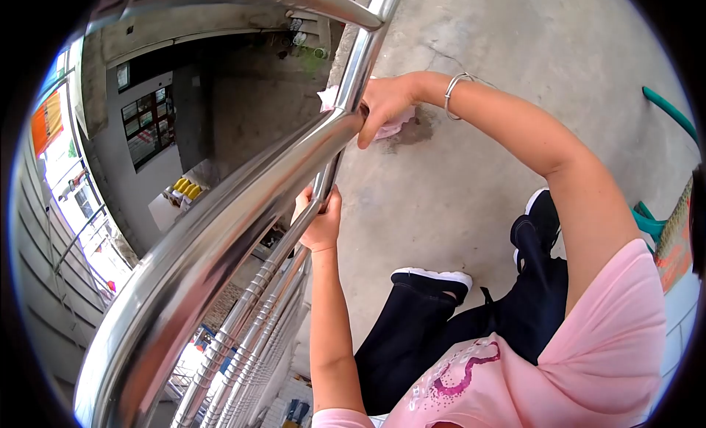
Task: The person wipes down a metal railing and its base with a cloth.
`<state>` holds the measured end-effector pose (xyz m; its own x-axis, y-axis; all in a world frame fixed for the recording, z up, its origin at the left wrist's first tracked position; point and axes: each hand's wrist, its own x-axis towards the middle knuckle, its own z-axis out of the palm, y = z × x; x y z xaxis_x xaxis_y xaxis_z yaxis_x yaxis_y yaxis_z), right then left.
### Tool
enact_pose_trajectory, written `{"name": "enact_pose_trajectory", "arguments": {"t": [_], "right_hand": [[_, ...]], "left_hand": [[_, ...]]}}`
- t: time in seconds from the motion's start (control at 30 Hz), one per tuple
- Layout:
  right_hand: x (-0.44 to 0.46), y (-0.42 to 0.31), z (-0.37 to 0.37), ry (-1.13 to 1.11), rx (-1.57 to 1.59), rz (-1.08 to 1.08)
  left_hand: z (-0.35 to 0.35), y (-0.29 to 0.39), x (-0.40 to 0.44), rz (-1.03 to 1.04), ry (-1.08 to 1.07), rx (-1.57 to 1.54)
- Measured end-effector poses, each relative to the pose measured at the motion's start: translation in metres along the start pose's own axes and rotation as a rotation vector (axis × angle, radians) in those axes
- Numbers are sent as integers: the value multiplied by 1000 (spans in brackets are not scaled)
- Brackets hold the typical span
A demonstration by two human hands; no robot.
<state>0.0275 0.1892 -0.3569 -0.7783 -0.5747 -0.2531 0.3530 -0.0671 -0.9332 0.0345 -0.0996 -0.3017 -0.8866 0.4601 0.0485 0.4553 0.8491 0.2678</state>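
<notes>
In the head view, the metal railing (220, 229) slants from lower left to top centre, likely stiff and slick. Mid-frame, the left hand (320, 223) is closed around its slim bar (326, 176). Above, the right hand (390, 101) curls beside a pink cloth (397, 126), probably soft, best bunched; its hold is unclear.

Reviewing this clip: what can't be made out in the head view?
All in the head view:
Right hand: some fingers, hidden by the hand itself and the railing.
Pink cloth: its middle, hidden by the right hand and the railing.
Left hand: its gripping surface, hidden by the railing and its own fingers.
Green hose: one end, cut off by the dark lens border at right.
Yellow objects below: too small to identify.
</notes>
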Motion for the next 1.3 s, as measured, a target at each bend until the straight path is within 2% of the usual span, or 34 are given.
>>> {"name": "enact_pose_trajectory", "arguments": {"t": [0.03,0.1,0.13,0.2,0.23,0.3,0.33,0.4,0.43,0.5,0.53,0.6,0.73,0.8,0.93,1.0,1.17,1.3], "right_hand": [[2,9,-2,7,1,1],[16,42,-5,126,-429,22],[18,48,-2,133,-432,22],[20,56,5,323,-651,-32],[17,64,12,324,-654,-31],[3,77,28,942,-979,-445],[-2,73,36,936,-984,-448],[-11,67,48,906,-922,-106],[-11,67,47,902,-928,-109],[-10,67,45,774,-547,31],[-10,60,47,772,-550,29],[-12,37,56,569,756,53],[-26,8,78,436,1187,-74],[-22,11,79,421,1142,-101],[-21,29,67,545,1201,23],[-31,32,66,680,1377,150],[-49,26,96,454,1384,47],[-65,-1,98,412,1310,15]], "left_hand": [[-1,2,0,-25,-14,21],[-2,4,1,-40,-17,52],[-1,3,2,-33,-15,49],[0,2,0,-15,7,81],[-2,7,1,-30,3,82],[-2,10,1,-29,18,83],[-2,9,0,-31,26,90],[-2,9,-1,-37,39,98],[-2,10,-1,-40,45,106],[-4,12,-1,-36,53,138],[-4,12,-1,-38,56,137],[-3,12,-2,-53,79,142],[-2,11,-2,-56,87,152],[-3,12,-2,-91,62,140],[-3,10,-2,-58,86,185],[-4,12,-3,-86,75,166],[-5,11,-2,-103,60,170],[-7,13,-2,-114,45,133]]}}
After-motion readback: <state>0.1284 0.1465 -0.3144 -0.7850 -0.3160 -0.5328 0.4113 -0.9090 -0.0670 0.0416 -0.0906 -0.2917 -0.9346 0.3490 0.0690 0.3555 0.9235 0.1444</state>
